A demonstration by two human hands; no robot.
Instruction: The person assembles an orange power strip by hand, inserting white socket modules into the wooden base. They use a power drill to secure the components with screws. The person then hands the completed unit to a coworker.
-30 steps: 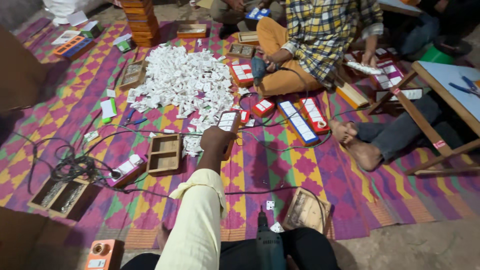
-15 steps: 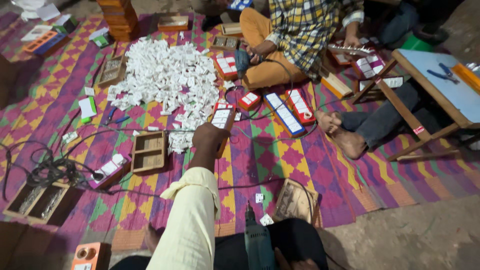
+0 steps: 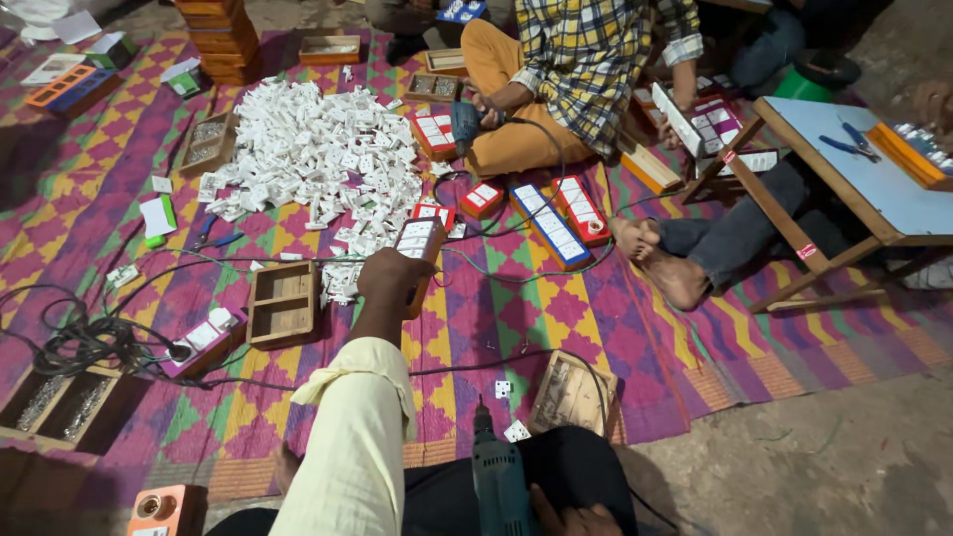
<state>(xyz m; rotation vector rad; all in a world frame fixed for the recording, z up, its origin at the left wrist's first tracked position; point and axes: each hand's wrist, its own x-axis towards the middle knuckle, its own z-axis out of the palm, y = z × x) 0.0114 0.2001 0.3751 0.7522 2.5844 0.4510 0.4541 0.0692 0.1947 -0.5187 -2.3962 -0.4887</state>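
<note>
The left hand is clenched around a switch board, a narrow wooden panel with white switches, held out above the patterned mat. At eleven o'clock from it lies a pile of white switch parts; at nine o'clock, an empty wooden tray. The right hand, at the bottom edge, rests curled against a teal power drill on the lap; its grasp cannot be told. At one o'clock sits a person in a checked shirt.
</note>
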